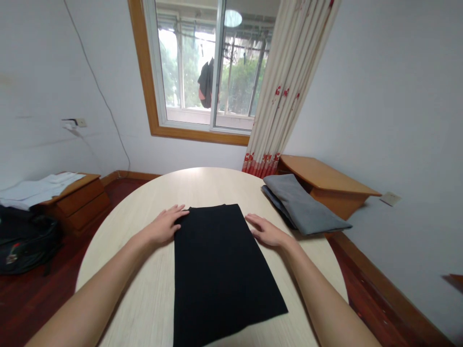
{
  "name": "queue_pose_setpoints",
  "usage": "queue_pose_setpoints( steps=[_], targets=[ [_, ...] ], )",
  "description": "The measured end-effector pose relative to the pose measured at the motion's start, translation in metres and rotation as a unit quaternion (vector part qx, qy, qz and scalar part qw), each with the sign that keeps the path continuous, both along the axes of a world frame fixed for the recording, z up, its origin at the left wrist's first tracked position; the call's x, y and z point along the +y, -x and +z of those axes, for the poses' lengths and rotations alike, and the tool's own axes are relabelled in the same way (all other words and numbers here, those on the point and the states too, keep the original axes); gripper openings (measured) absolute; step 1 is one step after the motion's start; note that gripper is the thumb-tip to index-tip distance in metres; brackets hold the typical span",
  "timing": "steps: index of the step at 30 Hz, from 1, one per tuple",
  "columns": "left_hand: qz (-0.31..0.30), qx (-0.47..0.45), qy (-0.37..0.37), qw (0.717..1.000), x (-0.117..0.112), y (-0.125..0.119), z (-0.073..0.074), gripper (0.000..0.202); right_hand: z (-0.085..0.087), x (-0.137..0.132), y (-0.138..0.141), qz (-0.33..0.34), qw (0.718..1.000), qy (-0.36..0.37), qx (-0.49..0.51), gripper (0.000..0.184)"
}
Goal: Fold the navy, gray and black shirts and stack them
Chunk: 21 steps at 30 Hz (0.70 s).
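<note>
A folded black cloth, perhaps a garment, lies flat on the round pale wooden table, its long side running toward me. My left hand rests at its far left corner, fingers stretched out and the tips touching the edge. On the other side, my right hand lies on the tabletop beside the far right edge, fingers extended and holding nothing. Whether the right fingertips touch the fabric I cannot tell. Exactly what kind of garment it is does not show.
A folded grey cloth lies at the table's right, overhanging the edge. Behind it stands a wooden desk, near a long curtain and a window. At left are a low wooden cabinet with papers and a black bag.
</note>
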<state>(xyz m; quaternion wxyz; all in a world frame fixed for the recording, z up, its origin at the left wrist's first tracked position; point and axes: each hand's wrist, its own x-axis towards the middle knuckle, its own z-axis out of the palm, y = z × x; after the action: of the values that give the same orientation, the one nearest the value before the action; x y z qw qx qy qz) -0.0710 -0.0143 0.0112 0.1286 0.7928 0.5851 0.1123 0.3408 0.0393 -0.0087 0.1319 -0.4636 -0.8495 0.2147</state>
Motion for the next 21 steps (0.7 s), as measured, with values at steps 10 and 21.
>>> queue_pose_setpoints(
  steps=[10,21],
  targets=[
    [-0.280,0.054,0.164,0.944,-0.044,-0.040,0.030,0.109,0.026,-0.027,-0.007,0.118,0.985,0.122,-0.033,0.112],
    [-0.260,-0.003,0.148,0.954,-0.036,-0.044,0.019,0.086,0.052,-0.044,0.019,0.148,0.980,0.100,0.083,0.029]
  ],
)
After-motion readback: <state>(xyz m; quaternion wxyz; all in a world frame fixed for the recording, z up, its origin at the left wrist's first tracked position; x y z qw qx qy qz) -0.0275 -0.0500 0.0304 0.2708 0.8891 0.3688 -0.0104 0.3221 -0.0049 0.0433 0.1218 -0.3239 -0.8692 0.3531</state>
